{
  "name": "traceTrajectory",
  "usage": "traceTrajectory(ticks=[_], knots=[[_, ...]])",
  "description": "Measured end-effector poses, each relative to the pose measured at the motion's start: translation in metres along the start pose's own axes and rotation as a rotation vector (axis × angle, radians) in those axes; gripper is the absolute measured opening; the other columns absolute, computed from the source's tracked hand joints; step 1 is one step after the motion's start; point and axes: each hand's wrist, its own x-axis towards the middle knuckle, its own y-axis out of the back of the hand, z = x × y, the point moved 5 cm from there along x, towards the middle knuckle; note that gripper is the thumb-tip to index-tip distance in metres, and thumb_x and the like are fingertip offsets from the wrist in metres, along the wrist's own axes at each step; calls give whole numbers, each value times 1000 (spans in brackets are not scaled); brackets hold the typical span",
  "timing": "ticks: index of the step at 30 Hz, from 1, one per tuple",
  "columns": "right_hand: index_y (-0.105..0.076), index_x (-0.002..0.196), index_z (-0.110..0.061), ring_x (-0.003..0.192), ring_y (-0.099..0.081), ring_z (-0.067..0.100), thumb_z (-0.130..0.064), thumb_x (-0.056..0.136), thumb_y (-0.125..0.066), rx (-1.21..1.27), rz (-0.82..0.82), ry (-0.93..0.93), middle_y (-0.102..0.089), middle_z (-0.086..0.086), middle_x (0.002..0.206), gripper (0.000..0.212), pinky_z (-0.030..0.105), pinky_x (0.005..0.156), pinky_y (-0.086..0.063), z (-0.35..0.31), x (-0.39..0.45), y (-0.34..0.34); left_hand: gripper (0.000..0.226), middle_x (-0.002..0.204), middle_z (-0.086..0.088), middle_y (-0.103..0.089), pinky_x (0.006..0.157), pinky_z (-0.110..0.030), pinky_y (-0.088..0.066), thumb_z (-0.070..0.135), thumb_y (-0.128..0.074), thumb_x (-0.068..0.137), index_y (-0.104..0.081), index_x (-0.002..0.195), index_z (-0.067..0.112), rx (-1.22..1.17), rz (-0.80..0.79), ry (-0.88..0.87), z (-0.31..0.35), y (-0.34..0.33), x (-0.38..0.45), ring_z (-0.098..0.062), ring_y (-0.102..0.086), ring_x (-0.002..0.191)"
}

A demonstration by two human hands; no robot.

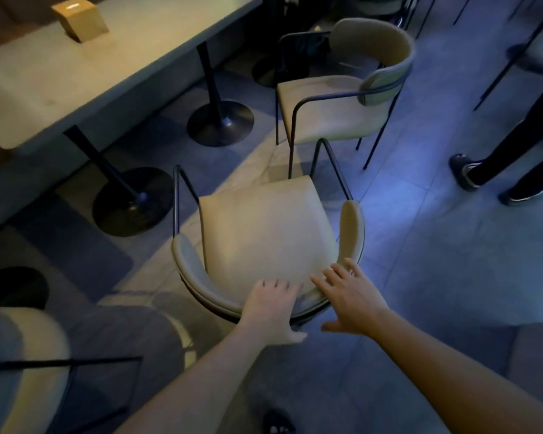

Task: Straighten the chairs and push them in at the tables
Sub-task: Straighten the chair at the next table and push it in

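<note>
A beige padded chair (264,233) with a curved backrest and thin black metal frame stands just in front of me, away from the long pale table (76,73) at the upper left. My left hand (270,308) is curled over the top of its backrest. My right hand (348,296) hovers over the backrest's right part with fingers spread; I cannot tell if it touches. A second matching chair (336,108) stands farther back, turned sideways and pulled out from the table.
Two black pedestal table bases (220,122) (132,202) stand under the table. A brown box (80,18) sits on the tabletop. Another chair (29,355) is at the lower left. A person's legs and shoes (470,170) stand at the right.
</note>
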Motion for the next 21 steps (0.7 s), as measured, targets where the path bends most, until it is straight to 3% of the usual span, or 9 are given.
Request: traceTrajectory(ticks=[4, 6, 13, 21], knots=[[-58, 116, -20, 104, -56, 29, -64, 71, -68, 20, -5, 19, -63, 4, 109, 64, 45, 101, -30, 1, 20, -8, 58, 113, -7, -62, 83, -39, -43, 55, -64, 81, -50, 123, 18, -14, -56, 84, 0, -13, 6, -30, -58, 104], [-63, 103, -23, 96, -60, 26, -65, 71, -69, 17, -56, 32, -67, 1, 100, 53, 42, 91, -34, 4, 30, -5, 53, 111, -10, -63, 82, -39, -44, 51, -65, 83, -53, 121, 16, -21, -45, 82, -2, -16, 9, -32, -59, 102], [-62, 106, -28, 95, -62, 24, -67, 77, -61, -8, -86, 134, -68, -3, 102, 48, 38, 83, -36, 2, 48, 7, 45, 103, -13, -66, 75, -39, -48, 47, -67, 82, -57, 112, 14, -48, -24, 38, -16, -12, 9, -35, -63, 93], [-64, 84, -28, 72, -67, 25, -69, 63, -67, -47, -31, 237, -69, -3, 79, 47, 37, 67, -39, -37, 115, 24, 46, 106, -10, -66, 73, -36, -44, 49, -65, 83, -57, 115, 17, -5, -57, 83, -94, -4, -4, -34, -64, 96]])
